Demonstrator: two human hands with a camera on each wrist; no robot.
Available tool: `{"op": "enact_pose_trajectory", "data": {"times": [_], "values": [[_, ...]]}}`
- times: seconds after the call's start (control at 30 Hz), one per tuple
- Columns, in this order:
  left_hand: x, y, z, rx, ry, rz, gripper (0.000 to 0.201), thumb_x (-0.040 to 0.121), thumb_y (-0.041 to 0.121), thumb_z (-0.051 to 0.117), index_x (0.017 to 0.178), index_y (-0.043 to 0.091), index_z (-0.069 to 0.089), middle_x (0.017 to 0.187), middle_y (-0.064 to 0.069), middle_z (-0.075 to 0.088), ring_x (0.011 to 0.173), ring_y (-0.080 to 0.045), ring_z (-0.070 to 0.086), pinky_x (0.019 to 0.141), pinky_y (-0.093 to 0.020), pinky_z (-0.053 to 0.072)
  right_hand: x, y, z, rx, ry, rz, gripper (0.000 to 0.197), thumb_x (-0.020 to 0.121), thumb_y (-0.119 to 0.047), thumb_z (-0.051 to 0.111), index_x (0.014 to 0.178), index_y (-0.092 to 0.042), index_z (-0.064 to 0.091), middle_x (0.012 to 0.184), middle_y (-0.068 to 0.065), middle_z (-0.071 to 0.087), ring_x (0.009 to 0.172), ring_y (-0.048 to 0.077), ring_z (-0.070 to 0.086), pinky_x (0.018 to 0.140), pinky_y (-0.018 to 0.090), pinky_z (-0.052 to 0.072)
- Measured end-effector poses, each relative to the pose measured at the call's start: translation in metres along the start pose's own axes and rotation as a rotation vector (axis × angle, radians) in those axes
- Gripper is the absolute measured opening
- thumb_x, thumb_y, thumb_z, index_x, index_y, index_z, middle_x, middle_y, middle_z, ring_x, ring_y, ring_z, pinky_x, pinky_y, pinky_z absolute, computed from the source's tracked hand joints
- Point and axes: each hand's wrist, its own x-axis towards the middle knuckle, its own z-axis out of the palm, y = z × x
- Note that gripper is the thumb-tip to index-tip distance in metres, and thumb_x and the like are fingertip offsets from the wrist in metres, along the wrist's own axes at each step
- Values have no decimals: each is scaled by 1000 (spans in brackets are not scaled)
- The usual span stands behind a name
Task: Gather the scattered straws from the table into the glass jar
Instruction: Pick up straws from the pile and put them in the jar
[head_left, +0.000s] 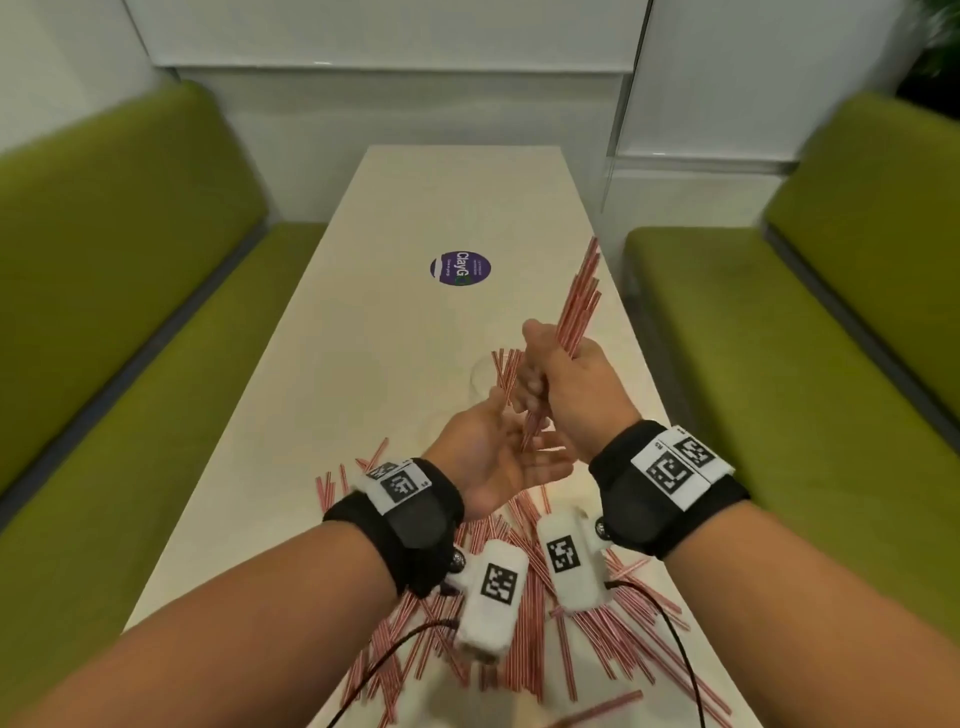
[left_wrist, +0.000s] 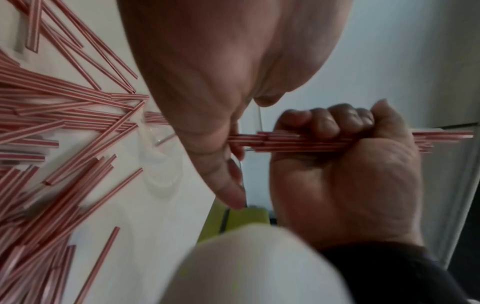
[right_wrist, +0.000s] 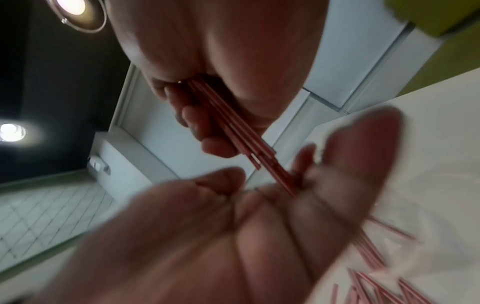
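Observation:
My right hand (head_left: 563, 374) grips a bundle of red-and-white striped straws (head_left: 582, 291), held slanted above the table with its top ends pointing far right. My left hand (head_left: 493, 457) is flat, palm up, right under it; the bundle's lower ends (right_wrist: 288, 183) touch the palm (right_wrist: 298, 216). The fist round the bundle (left_wrist: 337, 144) shows plainly in the left wrist view. A clear glass jar (head_left: 480, 384) stands just beyond my left hand, faint, with a few straws (head_left: 504, 371) in it. Many scattered straws (head_left: 524, 639) lie on the near part of the table under my wrists.
The long pale table (head_left: 415, 208) carries a round purple sticker (head_left: 460, 267) at its middle. Green cushioned benches flank it on the left (head_left: 130, 312) and on the right (head_left: 831, 322). Black cables (head_left: 680, 649) trail from the wrist cameras over the straws.

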Motion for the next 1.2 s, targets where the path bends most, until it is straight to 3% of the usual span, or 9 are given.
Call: {"op": "enact_pose_trajectory", "data": {"times": [0.13, 0.37, 0.47, 0.6, 0.63, 0.7, 0.8, 1.03, 1.2], "values": [[-4, -1, 2, -65, -63, 50, 55, 102, 44, 25, 137, 8, 48, 122, -16, 60, 107, -31, 62, 82, -42, 56, -5, 11, 5, -154, -12, -19, 36, 94, -32, 56, 72, -4, 55, 54, 3, 49, 53, 16, 49, 63, 27, 48], [-2, -4, -1, 19, -53, 83, 50, 102, 45, 25, 94, 9, 60, 104, -14, 65, 95, -29, 65, 86, -45, 56, -6, 16, 8, -147, 5, -14, 46, 97, -35, 51, 63, -3, 52, 50, 6, 47, 46, 15, 48, 55, 24, 47], [-6, 9, -5, 428, 143, 135, 60, 100, 52, 25, 105, 5, 62, 98, -15, 68, 81, -30, 68, 72, -43, 57, 3, 22, -1, -87, 58, 38, 53, 98, -44, 44, 52, -15, 41, 42, -2, 37, 38, 15, 37, 46, 29, 36], [7, 42, -33, 1136, 565, 648, 38, 90, 50, 53, 99, 13, 60, 96, -1, 63, 80, -17, 58, 74, -35, 52, 26, 23, -23, 122, 173, 50, 47, 100, -35, 46, 56, -21, 34, 44, -6, 27, 39, 13, 23, 47, 30, 24], [14, 49, -38, 1273, 553, 647, 43, 84, 50, 63, 110, 16, 57, 108, 1, 59, 90, -15, 57, 79, -31, 50, 32, 21, -24, 126, 189, 54, 46, 100, -33, 46, 58, -20, 33, 46, -5, 26, 41, 13, 22, 48, 29, 24], [35, 55, -44, 1434, 416, 490, 87, 69, 53, 77, 139, 16, 38, 138, -2, 42, 121, -18, 47, 100, -33, 42, 45, 19, -22, 149, 201, 46, 45, 100, -33, 46, 59, -19, 33, 47, -4, 25, 42, 13, 21, 48, 30, 24], [59, 53, -47, 1512, 307, 345, 123, 57, 52, 85, 150, 15, 15, 157, -4, 20, 142, -21, 25, 115, -35, 25, 66, 20, -12, 164, 200, 23, 47, 99, -36, 47, 57, -19, 34, 48, -1, 25, 44, 15, 23, 49, 30, 29], [77, 49, -59, 1458, 286, 324, 111, 55, 47, 86, 144, 16, 29, 146, -1, 39, 131, -19, 43, 105, -36, 40, 88, 56, 4, -45, 198, 92, 50, 98, -40, 46, 57, -13, 47, 48, 4, 48, 45, 16, 49, 59, 32, 47], [78, 50, -58, 1448, 288, 345, 107, 55, 46, 86, 143, 18, 31, 146, 0, 41, 130, -20, 44, 105, -37, 40, 93, 59, 4, -11, 220, 93, 32, 98, -27, 50, 72, -10, 55, 60, 5, 55, 57, 21, 56, 64, 35, 53]]}}
